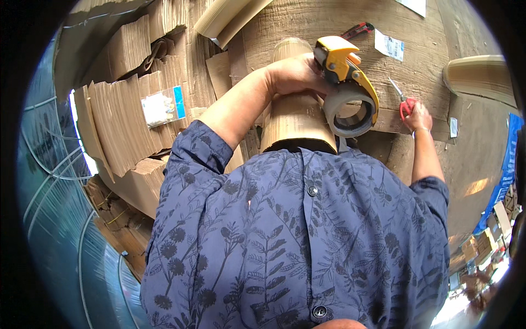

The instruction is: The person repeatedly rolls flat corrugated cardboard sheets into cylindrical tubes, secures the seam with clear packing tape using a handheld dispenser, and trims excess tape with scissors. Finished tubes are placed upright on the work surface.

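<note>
My left hand (298, 74) is closed around a yellow tape dispenser (335, 52) that carries a wide roll of clear tape (335, 116). Beneath that hand and wrist lies a roll of corrugated cardboard (298, 120), its near end against my shirt. Off to the right, my right hand (420, 118) grips the red handles of a pair of scissors (404, 103); their blades point away and to the left over the cardboard sheet (427, 66). Part of the scissor handles is hidden by my fingers.
A red and black utility knife (357, 30) and a white label (389, 45) lie beyond the dispenser. Another cardboard roll (476, 77) is at the right, one more (230, 19) at the top. Stacked cardboard (123, 118) on the left bears a clear packet (163, 107).
</note>
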Available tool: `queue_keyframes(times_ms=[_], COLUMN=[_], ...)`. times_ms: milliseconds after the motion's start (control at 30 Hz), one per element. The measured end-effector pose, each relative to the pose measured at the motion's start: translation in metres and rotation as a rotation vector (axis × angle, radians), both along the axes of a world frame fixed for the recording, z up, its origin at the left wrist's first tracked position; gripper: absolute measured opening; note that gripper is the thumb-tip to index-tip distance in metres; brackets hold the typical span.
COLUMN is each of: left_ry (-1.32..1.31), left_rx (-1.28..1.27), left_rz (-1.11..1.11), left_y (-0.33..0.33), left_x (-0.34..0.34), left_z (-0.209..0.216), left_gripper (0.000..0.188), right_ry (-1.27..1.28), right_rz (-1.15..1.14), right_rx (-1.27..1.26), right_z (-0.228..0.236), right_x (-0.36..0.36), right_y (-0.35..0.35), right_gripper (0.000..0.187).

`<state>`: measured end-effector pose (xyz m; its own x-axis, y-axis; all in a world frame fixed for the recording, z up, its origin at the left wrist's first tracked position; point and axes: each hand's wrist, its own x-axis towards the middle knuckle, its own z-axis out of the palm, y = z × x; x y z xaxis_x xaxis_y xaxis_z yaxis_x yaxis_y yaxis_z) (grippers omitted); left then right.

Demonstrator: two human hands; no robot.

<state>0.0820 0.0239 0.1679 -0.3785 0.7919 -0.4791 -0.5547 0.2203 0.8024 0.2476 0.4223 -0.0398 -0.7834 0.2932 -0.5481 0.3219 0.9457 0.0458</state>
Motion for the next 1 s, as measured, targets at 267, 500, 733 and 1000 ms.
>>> queue_keyframes(times_ms=[267,500,733,1000], left_ry=[0.250,0.184,0.199,0.219], left_rx=[0.101,0.024,0.107,0.128], left_rz=[-0.046,-0.069,-0.017,-0.046], left_y=[0.011,0.037,0.047,0.046], left_x=[-0.014,-0.016,-0.009,-0.003], left_z=[-0.016,-0.009,-0.021,-0.016], left_gripper=[0.050,0.064,0.059,0.056], right_ry=[0.437,-0.204,-0.552,-0.490], right_rz=[-0.504,-0.359,-0.202,-0.206], right_rx=[-0.970,-1.315,-1.150,-1.161], right_z=[0.158,0.315,0.338,0.331], right_x=[0.058,0.029,-0.006,0.004], right_y=[-0.050,-0.102,-0.117,-0.129], right_gripper=[0.066,0.071,0.057,0.061])
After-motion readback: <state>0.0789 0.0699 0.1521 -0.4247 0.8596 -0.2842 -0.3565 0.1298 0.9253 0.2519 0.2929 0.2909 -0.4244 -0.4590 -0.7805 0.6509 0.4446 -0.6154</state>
